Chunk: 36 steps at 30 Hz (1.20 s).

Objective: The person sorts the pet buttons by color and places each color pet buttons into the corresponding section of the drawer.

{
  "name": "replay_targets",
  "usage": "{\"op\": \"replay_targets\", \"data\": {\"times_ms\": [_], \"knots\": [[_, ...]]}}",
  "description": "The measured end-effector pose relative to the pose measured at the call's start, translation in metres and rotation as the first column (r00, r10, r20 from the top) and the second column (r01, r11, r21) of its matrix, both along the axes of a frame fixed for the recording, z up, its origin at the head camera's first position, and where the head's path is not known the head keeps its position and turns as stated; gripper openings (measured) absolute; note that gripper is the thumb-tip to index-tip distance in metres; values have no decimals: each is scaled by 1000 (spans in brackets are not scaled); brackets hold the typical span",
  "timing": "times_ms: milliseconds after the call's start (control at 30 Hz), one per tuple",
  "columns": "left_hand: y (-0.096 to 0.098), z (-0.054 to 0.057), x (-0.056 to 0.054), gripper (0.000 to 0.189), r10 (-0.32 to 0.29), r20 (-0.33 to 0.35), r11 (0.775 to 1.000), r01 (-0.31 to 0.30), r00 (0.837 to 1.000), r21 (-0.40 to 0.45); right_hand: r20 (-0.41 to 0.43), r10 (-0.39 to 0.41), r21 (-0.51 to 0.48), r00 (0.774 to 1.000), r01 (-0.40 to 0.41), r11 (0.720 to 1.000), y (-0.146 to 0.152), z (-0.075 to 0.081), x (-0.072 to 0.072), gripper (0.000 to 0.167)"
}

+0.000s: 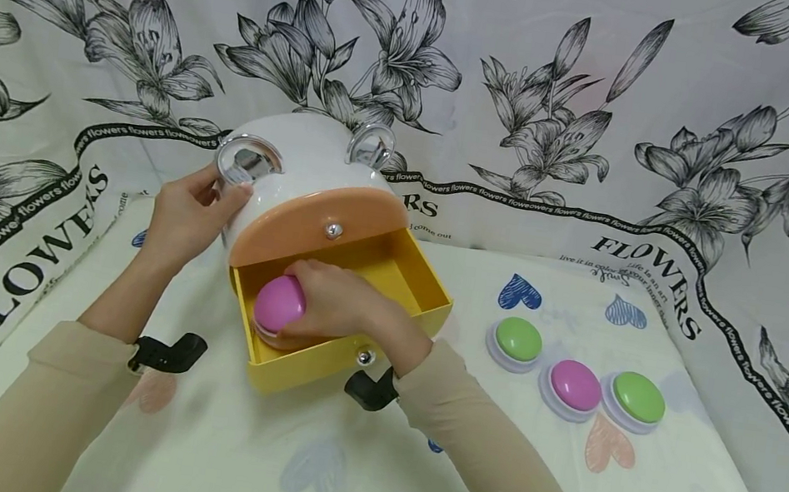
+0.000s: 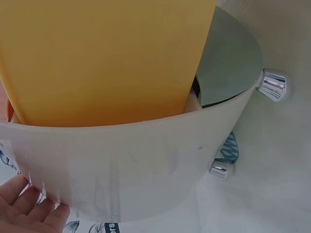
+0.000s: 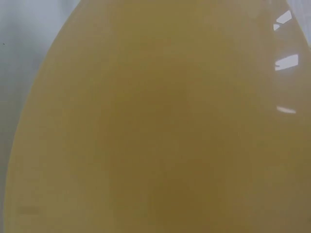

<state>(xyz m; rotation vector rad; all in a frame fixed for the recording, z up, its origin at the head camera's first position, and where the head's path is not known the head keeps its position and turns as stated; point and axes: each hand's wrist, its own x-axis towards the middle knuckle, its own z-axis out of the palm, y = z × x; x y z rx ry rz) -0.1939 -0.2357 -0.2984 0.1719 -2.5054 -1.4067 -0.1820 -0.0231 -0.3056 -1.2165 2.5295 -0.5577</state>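
A white dome-shaped box (image 1: 302,147) with two silver-rimmed round eyes and an orange front panel has its yellow drawer (image 1: 426,291) pulled out. My left hand (image 1: 189,213) rests against its left side, thumb in front below one eye; in the left wrist view the fingers (image 2: 34,206) touch the white shell (image 2: 121,165). My right hand (image 1: 336,305) reaches into the drawer and grips a pink-topped round button (image 1: 280,303) with a pale base, near the drawer's left end. A yellow surface (image 3: 155,121) fills most of the right wrist view, where that hand does not appear.
To the right of the drawer lie a green button (image 1: 519,339), a pink button (image 1: 575,385) and another green button (image 1: 638,397), all on pale bases. A flower-printed cloth (image 1: 544,149) hangs behind. The tabletop cover (image 1: 258,462) has printed hearts.
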Motion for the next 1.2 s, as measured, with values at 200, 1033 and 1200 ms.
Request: {"op": "replay_targets", "data": {"times_ms": [200, 1033, 1200], "knots": [[0, 0, 0, 67, 2, 6, 1000, -2, 1000, 4, -14, -11, 42, 1000, 11, 999, -2, -1, 1, 58], [-1, -1, -2, 67, 4, 18, 1000, -4, 1000, 10, 58, -16, 131, 998, 8, 991, -1, -3, -2, 57], [-1, -2, -3, 67, 3, 22, 1000, -3, 1000, 12, 25, -3, 99, 1000, 1, 995, 4, 0, -2, 59]]}}
